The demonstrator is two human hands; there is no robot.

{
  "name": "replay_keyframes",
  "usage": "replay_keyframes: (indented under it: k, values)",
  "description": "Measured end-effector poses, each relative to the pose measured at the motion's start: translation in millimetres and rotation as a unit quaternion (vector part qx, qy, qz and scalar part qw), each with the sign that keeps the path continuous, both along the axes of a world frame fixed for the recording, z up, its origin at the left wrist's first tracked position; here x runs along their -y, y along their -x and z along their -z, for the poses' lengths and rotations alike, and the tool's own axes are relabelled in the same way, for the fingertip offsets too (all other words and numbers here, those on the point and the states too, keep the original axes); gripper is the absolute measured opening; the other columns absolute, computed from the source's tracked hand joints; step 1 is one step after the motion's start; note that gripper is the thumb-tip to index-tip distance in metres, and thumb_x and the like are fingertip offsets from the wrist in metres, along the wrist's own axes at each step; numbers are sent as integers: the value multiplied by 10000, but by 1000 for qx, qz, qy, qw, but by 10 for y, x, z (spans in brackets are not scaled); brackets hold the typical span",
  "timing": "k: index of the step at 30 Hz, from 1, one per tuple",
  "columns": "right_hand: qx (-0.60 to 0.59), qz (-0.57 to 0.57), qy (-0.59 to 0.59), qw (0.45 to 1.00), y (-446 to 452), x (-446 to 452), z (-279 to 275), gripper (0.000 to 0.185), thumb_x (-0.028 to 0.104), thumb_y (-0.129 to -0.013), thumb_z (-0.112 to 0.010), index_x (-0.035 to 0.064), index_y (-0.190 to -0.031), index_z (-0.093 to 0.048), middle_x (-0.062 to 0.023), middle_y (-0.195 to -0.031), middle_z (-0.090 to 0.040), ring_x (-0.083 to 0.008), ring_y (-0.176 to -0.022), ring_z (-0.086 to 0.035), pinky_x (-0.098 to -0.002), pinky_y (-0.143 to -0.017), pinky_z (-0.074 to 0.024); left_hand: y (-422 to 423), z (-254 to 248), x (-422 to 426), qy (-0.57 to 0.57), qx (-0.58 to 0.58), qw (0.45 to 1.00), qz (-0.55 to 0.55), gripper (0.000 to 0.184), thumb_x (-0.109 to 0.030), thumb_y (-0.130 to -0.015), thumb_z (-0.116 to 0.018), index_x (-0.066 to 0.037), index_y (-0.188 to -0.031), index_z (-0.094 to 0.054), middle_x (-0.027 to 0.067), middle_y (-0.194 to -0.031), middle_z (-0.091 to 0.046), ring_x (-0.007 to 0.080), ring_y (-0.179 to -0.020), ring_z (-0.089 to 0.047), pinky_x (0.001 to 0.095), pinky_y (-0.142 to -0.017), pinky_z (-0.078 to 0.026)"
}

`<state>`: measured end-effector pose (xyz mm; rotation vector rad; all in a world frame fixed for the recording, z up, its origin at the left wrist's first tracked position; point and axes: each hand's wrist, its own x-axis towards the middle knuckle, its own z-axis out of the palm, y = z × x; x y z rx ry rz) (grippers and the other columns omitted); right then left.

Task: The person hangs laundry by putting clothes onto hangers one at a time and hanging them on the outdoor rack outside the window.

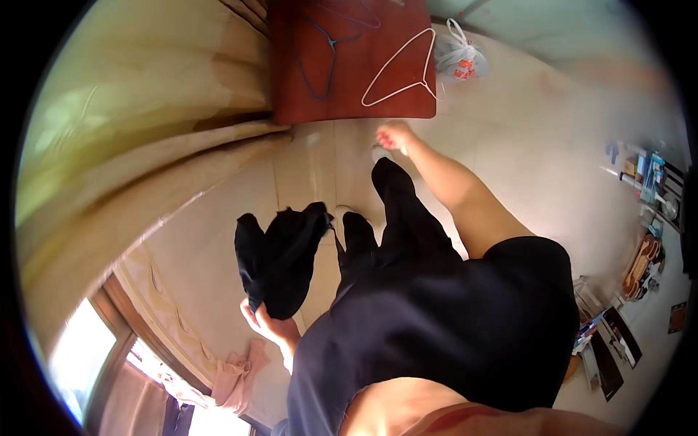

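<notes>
My left hand (273,328) is closed on a black cloth garment (280,254). The garment hangs in loose folds beside my body, and its exact kind cannot be told. My right hand (394,136) is stretched forward, its fingers curled in, with nothing visible in them. It is just short of the near edge of a red-brown table (313,102). A white hanger (392,91) lies on the table, closest to my right hand. Left of it lies a dark blue hanger (332,65), and a purple hanger (356,20) shows partly at the top edge.
A tied plastic bag (462,62) stands right of the table. Yellowish curtains (138,138) hang along the left side, with a window (83,356) below. Pink cloth (240,378) hangs near the window. Shelves with several small items (651,182) line the far right.
</notes>
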<state>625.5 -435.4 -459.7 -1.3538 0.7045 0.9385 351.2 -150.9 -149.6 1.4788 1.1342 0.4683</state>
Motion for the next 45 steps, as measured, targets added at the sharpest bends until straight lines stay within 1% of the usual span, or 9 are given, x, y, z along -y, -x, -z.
replay_keyframes:
  k: [3,8,13,20,24,33,37,40,45]
  values:
    - [-68,271,123,952,-621,399,868,24,77,-812,-609,72,-791,-618,-49,-682,-620,-130,-540,-558,-326,-541,-507,-78,171,138,-100,-124,987,-29,145,-179,-855,-522,-46,-907,-546,30,-863,-519,131,-836,-493,272,-786,-396]
    - [-64,304,231,922,-1171,648,1325,159,142,-837,-627,51,-959,-580,-84,-783,-582,-210,-710,-585,-408,-761,-527,-326,209,317,-166,-210,961,-68,146,-174,-883,-507,-33,-900,-540,42,-876,-529,142,-832,-491,282,-790,-395]
    - [-91,420,149,890,-1013,1260,2928,255,63,-785,-622,-33,-1015,-571,-94,-756,-536,-152,-535,-503,-325,-465,-403,-256,217,268,-158,-204,964,-70,94,-136,-886,-522,-57,-918,-561,28,-841,-553,127,-786,-534,257,-705,-449]
    - [-1,338,307,890,-1156,614,1881,331,71,-743,-633,-11,-1056,-569,-81,-884,-577,-172,-669,-548,-321,-590,-465,-272,227,245,-113,-200,970,-82,95,-113,-881,-521,-48,-941,-557,24,-868,-555,117,-785,-529,252,-707,-447]
    - [17,519,132,844,-1265,494,1391,106,32,-808,-544,71,-906,-549,-52,-897,-605,-138,-606,-545,-247,-494,-398,-382,198,310,-122,-259,957,-51,98,-137,-876,-525,-53,-918,-551,26,-845,-538,122,-806,-505,263,-740,-425]
    - [215,234,-8,948,-1433,1161,1119,246,339,-913,-513,153,-1070,-549,30,-557,-384,-72,-405,-321,-199,-362,-233,-318,59,279,57,-77,983,-154,207,-179,-884,-552,-30,-1020,-598,68,-946,-610,162,-877,-582,280,-798,-475]
    - [364,83,95,923,-1154,269,-767,532,484,-960,-364,15,-797,-556,26,-501,-323,-87,-413,-322,-225,-384,-230,-181,25,156,124,58,973,-187,231,-168,-902,-540,1,-1055,-574,93,-1002,-613,177,-918,-596,295,-822,-490]
    - [379,69,14,923,-646,-273,-1913,593,540,-955,-329,60,-646,-491,17,-490,-316,-103,-414,-310,-242,-391,-216,-108,-84,93,151,120,966,-172,247,-177,-914,-538,5,-1077,-565,98,-1038,-606,182,-955,-592,303,-834,-492]
    - [352,-3,-573,740,241,-1153,-2966,525,470,-952,-329,73,-616,-398,4,-518,-279,-120,-441,-222,-272,-418,-187,65,-433,-124,187,220,950,-116,287,-167,-944,-488,37,-1135,-556,133,-1139,-604,243,-1053,-583,368,-946,-462]
